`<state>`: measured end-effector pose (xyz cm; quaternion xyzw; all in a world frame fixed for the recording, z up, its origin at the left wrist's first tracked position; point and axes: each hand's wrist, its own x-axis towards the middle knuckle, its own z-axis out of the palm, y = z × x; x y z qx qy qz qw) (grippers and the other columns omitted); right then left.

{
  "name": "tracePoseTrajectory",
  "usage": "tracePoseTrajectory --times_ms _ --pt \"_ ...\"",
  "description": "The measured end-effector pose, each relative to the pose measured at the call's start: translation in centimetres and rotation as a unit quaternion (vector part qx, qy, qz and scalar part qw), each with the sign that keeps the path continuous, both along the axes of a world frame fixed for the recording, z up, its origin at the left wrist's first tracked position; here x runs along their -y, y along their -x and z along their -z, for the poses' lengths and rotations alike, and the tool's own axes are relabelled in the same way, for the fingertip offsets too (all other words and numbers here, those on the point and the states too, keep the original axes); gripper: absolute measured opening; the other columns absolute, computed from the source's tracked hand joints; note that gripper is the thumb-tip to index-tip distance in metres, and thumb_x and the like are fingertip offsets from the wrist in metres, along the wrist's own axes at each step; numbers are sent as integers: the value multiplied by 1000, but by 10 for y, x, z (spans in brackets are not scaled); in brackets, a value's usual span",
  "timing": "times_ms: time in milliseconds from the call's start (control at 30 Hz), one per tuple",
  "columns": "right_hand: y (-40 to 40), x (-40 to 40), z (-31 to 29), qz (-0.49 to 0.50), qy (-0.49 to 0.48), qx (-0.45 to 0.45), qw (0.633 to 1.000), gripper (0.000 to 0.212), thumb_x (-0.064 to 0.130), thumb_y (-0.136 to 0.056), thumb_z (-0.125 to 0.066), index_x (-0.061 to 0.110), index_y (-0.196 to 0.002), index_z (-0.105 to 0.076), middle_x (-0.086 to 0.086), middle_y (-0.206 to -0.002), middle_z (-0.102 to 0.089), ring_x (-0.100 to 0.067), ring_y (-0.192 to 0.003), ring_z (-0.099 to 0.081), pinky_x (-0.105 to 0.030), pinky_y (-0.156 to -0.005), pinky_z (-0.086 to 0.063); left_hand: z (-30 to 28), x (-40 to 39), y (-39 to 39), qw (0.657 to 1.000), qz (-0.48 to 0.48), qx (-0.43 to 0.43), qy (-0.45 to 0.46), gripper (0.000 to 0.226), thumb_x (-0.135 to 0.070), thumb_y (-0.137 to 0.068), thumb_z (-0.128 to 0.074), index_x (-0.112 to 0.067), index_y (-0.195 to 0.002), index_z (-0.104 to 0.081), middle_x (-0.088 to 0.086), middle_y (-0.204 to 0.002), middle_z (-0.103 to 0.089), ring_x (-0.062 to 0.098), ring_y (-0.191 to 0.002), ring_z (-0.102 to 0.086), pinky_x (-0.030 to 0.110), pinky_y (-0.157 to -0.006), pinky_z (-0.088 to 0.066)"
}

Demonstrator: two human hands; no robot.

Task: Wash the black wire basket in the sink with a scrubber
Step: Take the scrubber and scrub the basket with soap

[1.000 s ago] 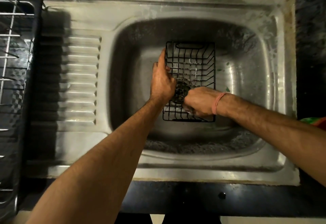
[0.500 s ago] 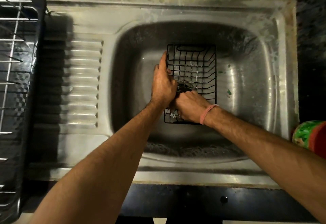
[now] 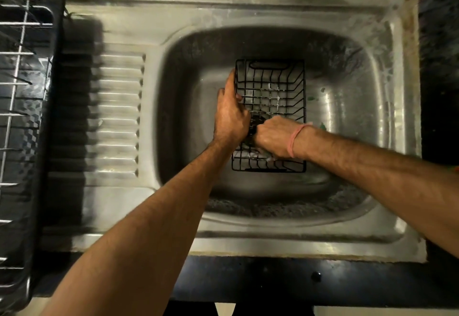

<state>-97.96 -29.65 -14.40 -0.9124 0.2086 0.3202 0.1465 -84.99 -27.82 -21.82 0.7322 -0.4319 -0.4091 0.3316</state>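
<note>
While the black wire basket (image 3: pixel 270 97) sits in the middle of the steel sink (image 3: pixel 372 121), its long sides run away from the person and its near edge lies just short of the basin's front wall. The left hand (image 3: pixel 231 116) holds the basket's left rim, thumb hooked over the top wire and fingers curled along the outside. The right hand (image 3: pixel 272 136) is inside the basket at its near end, fingers closed in a fist; a scrubber cannot be made out in that grip, only a dark blurred patch between the two hands. A pink band (image 3: pixel 296 139) circles the right wrist. Bare basin floor lies open to the right of the basket and, more narrowly, to its left. A ribbed drainboard (image 3: pixel 119 114) flanks the basin on the left, and a dish rack (image 3: pixel 22 116) stands past it at the counter's left edge.
</note>
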Motion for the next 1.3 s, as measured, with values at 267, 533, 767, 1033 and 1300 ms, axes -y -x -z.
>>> tracePoseTrajectory --times_ms 267,533,767,1033,1300 --pt "6 55 -4 18 36 -52 998 11 22 -95 -73 18 -90 -64 2 -83 -61 -18 -80 -61 -34 -72 -55 1 0 1 1000 6 -6 -10 101 10 -87 -60 -34 -170 -22 -2 -140 -46 19 -123 -58 49 -105 -58" --pt "19 56 6 87 202 3 976 5 22 -96 -73 20 -101 -74 -7 -94 -67 -26 -97 -62 -41 -86 -48 0 1 0 1000 2 -2 -4 102 14 -87 -55 -36 -170 -21 6 -135 -51 17 -116 -59 46 -100 -61" --pt "24 59 9 144 217 30 965 11 12 -94 -76 13 -104 -71 -11 -96 -67 -28 -100 -62 -43 -94 -50 5 2 -1 1000 -2 2 2 103 16 -89 -55 -37 -170 -21 0 -125 -50 9 -101 -58 31 -89 -62" --pt "15 38 7 120 165 13 979 9 8 -95 -71 15 -97 -66 -5 -88 -55 -25 -96 -64 -38 -84 -57 7 3 -1 1000 -4 1 6 100 12 -90 -59 -34 -171 -21 -1 -130 -50 8 -106 -58 20 -85 -55" --pt "31 -13 -2 -27 -41 0 999 2 20 -101 -68 18 -101 -68 7 -84 -59 -13 -84 -67 -28 -83 -61 8 3 -1 1000 -5 12 9 102 15 -89 -57 -35 -170 -22 2 -126 -50 7 -101 -56 17 -82 -53"
